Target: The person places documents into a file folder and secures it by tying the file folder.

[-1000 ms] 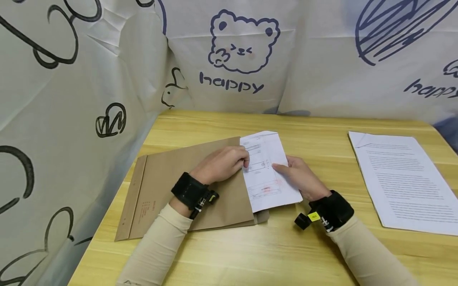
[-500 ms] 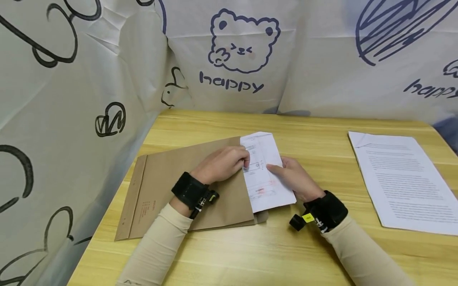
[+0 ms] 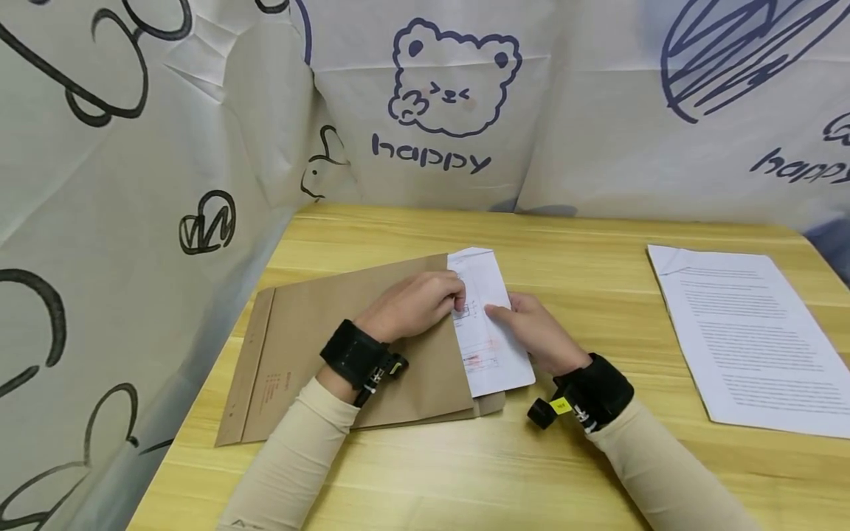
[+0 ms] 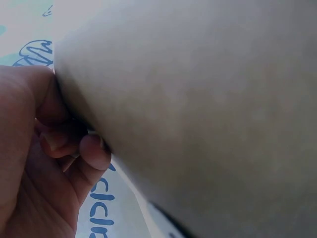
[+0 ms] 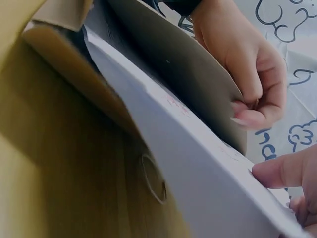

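Observation:
A brown paper document envelope (image 3: 312, 317) lies aslant on the left half of the table, its mouth facing right. Pinched between the curled fingers and thumb of my left hand (image 3: 421, 304) is the upper layer at that mouth, lifted away from the lower layer. White printed sheets (image 3: 485, 284) stand partly inside the envelope. My right hand (image 3: 538, 332) grips their outer edge, thumb on top. In the right wrist view the sheets (image 5: 168, 129) run between the two brown layers, and the left hand (image 5: 247, 59) holds the upper one. How deep the sheets reach is hidden.
Another stack of printed paper (image 3: 750, 339) lies at the table's right. A thin pale loop (image 5: 153, 178) shows below the sheets in the right wrist view. White sheeting with drawings (image 3: 591, 147) hangs behind and left of the wooden table (image 3: 531, 472).
My right hand has moved left with the sheets, and less of them shows outside the envelope. The left hand keeps its hold at the mouth.

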The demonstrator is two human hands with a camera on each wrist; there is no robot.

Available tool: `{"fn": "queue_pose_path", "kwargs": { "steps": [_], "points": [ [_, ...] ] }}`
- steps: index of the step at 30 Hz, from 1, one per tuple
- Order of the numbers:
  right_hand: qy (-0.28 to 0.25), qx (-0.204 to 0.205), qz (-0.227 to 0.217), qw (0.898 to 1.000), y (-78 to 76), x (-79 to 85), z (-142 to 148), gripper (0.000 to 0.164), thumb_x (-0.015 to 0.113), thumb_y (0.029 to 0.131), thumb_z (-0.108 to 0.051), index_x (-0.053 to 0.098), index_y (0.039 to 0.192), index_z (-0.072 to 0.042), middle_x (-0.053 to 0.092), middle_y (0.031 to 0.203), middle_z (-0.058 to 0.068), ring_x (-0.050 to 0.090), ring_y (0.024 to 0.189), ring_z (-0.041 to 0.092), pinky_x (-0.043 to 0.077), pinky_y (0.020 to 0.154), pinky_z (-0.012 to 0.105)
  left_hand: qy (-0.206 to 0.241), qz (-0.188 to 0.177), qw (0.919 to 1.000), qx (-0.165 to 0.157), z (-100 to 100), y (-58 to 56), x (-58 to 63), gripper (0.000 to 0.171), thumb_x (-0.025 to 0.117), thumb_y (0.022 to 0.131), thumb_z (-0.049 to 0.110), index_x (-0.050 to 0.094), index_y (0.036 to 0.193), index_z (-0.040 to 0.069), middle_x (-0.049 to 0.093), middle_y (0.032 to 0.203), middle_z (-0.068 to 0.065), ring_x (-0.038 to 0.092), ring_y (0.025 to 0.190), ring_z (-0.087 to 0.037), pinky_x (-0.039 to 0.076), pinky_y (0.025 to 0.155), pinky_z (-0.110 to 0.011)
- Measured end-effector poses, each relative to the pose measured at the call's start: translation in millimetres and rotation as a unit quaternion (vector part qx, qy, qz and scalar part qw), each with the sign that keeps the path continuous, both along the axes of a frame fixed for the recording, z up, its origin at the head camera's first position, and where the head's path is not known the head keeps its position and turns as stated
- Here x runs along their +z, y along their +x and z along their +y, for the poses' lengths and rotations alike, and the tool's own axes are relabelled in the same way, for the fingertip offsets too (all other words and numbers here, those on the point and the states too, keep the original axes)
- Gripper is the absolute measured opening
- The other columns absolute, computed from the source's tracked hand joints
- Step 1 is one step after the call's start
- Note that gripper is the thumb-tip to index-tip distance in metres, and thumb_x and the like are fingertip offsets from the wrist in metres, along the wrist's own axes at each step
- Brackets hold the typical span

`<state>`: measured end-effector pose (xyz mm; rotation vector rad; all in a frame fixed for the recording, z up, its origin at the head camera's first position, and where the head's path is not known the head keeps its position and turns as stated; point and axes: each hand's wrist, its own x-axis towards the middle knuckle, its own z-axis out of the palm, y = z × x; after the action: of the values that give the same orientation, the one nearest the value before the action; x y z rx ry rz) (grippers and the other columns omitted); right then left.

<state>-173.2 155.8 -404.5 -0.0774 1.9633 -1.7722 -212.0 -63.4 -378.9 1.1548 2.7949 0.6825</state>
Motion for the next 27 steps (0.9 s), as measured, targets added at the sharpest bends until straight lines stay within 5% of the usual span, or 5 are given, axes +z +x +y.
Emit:
{"fn": "queue_pose_path", "kwargs": {
  "steps": [27],
  "points": [
    [0.02, 0.046, 0.011, 0.999, -0.1, -10.5, -31, 0.035, 0.043, 0.108, -0.018, 0.058, 0.128, 0.006, 0.071, 0.108, 0.015, 0.07, 0.083, 0.014, 0.057, 0.074, 0.031, 0.018, 0.007, 0.9998, -0.01, -4, 0.8, 1.5, 0.022, 0.051, 0.099, 0.003, 0.064, 0.087, 0.017, 0.062, 0.089, 0.004, 0.056, 0.081, -0.01, 0.047, 0.074, -0.026]
  ]
}}
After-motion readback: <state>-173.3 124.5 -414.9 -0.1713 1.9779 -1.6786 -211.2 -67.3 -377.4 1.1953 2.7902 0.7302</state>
